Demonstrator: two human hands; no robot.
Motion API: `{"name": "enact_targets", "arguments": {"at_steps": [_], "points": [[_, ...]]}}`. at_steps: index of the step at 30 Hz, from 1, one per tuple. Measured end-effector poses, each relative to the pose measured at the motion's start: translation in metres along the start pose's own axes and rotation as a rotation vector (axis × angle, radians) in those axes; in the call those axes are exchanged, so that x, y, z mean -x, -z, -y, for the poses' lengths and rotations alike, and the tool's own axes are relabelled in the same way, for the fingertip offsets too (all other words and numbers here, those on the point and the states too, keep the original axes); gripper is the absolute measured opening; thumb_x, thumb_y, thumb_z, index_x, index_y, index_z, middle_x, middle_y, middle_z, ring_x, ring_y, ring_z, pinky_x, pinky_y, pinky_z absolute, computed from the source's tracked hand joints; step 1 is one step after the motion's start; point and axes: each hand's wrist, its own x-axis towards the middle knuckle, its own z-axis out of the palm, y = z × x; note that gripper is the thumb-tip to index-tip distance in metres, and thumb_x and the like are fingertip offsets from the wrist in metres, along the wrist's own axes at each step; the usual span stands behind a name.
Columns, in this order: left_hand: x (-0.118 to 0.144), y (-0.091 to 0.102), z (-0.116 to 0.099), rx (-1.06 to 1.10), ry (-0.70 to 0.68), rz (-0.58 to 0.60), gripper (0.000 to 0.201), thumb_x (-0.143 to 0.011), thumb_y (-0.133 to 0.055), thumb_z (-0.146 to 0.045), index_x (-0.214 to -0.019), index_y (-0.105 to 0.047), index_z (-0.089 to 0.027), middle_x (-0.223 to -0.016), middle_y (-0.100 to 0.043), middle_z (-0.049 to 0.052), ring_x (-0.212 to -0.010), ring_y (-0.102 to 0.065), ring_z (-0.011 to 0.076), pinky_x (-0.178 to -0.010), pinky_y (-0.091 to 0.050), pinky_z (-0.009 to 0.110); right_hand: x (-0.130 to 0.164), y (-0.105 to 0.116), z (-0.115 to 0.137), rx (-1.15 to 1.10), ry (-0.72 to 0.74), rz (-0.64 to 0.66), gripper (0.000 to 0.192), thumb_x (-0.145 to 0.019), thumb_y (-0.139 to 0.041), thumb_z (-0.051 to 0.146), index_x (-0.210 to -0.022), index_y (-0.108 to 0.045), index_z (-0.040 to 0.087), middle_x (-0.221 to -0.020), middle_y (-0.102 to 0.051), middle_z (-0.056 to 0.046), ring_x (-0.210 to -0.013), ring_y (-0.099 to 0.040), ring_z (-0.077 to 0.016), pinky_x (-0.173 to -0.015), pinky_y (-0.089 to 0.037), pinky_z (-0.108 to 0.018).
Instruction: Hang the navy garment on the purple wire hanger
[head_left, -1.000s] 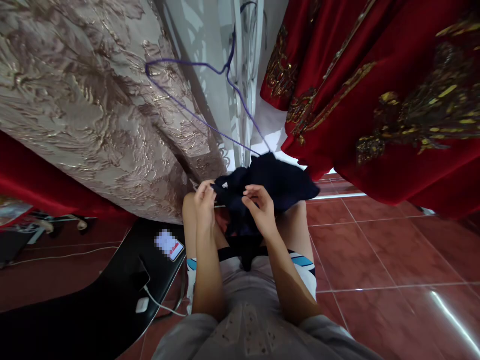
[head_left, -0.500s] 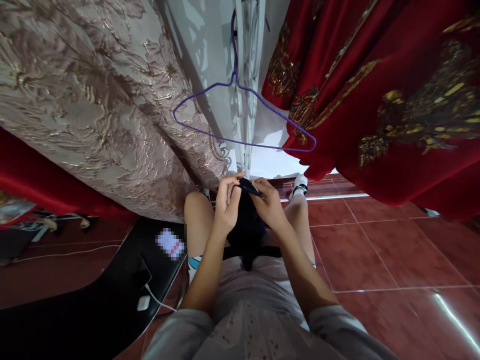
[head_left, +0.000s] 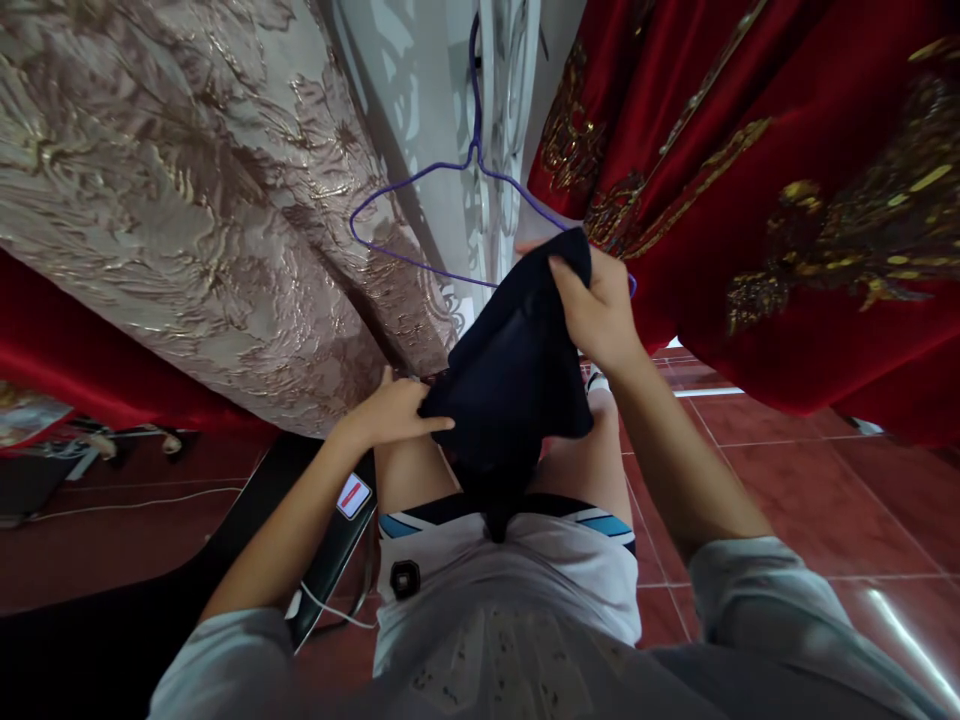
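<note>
A dark navy cloth [head_left: 510, 370], perhaps a garment, is stretched out above my lap. My right hand [head_left: 600, 305] grips its upper right corner between thumb and fingers, raised in front of the hanger. Lower down, my left hand [head_left: 397, 412] is closed on the cloth's left edge, thumb on the near side; some of its fingers are hidden behind the fabric. A purple wire hanger [head_left: 420, 172] hangs just beyond, its lower right part covered by the cloth and my right hand.
White ornate metalwork [head_left: 514, 120] stands behind the hanger. A pinkish embossed curtain [head_left: 187, 200] hangs at left, a red gold-embroidered one [head_left: 690, 220] at right. Beside my left thigh, a phone [head_left: 352, 495] lies on a black surface [head_left: 225, 570] near a white cable [head_left: 337, 608].
My hands have moved apart, the right one up and rightward, the left one down and leftward. The dark cloth, bunched in my lap before, is now lifted and spread between them.
</note>
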Motion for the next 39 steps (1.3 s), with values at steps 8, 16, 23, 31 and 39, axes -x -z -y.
{"name": "enact_targets", "arguments": {"at_steps": [8,16,23,31,39], "points": [[0.025,0.019,-0.016,0.426,-0.087,-0.006,0.035,-0.096,-0.063,-0.051,-0.088,-0.062,-0.017,-0.080,-0.065,0.001,-0.075,-0.061,0.0176,-0.072,-0.054,0.030,-0.015,-0.046,-0.076,0.130,-0.118,-0.017,0.049,-0.097,-0.049,0.064,-0.076,-0.054,0.019,-0.073,-0.058,-0.004,-0.071,-0.052,-0.0167,-0.069,-0.048,-0.032],[0.030,0.023,0.019,-0.037,0.063,0.030,0.035,-0.104,-0.043,-0.049,-0.093,-0.060,-0.020,-0.093,-0.068,0.007,-0.095,-0.067,0.0275,-0.102,-0.047,0.049,0.004,0.020,-0.053,0.374,-0.022,-0.115,0.044,-0.086,-0.061,0.032,-0.057,-0.029,0.021,-0.058,-0.027,0.003,-0.056,-0.028,-0.0090,-0.055,-0.022,-0.029],[0.017,0.088,0.012,-0.221,0.108,-0.729,0.030,-0.100,-0.041,-0.034,-0.072,-0.036,-0.024,-0.075,-0.046,0.003,-0.075,-0.050,0.0219,-0.074,-0.042,0.035,0.006,0.031,-0.038,0.369,0.017,-0.128,0.041,-0.081,-0.060,0.028,-0.056,-0.028,0.021,-0.058,-0.024,0.003,-0.055,-0.025,-0.0076,-0.053,-0.018,-0.029],[-0.008,0.074,0.048,0.219,0.244,-0.086,0.044,-0.083,-0.055,-0.055,-0.057,-0.050,-0.021,-0.058,-0.046,-0.002,-0.061,-0.043,0.0156,-0.062,-0.036,0.029,0.013,0.035,-0.040,0.418,0.011,-0.121,0.045,-0.081,-0.064,0.030,-0.055,-0.028,0.021,-0.055,-0.024,0.003,-0.055,-0.025,-0.0081,-0.052,-0.019,-0.029],[0.000,0.117,0.018,0.119,-0.149,-0.590,0.031,-0.094,-0.056,-0.043,-0.074,-0.062,-0.020,-0.097,-0.068,0.004,-0.098,-0.062,0.0215,-0.097,-0.049,0.040,0.013,0.034,-0.040,0.283,-0.023,-0.072,0.049,-0.085,-0.068,0.031,-0.056,-0.029,0.022,-0.056,-0.027,0.003,-0.055,-0.026,-0.0086,-0.052,-0.023,-0.028]]}}
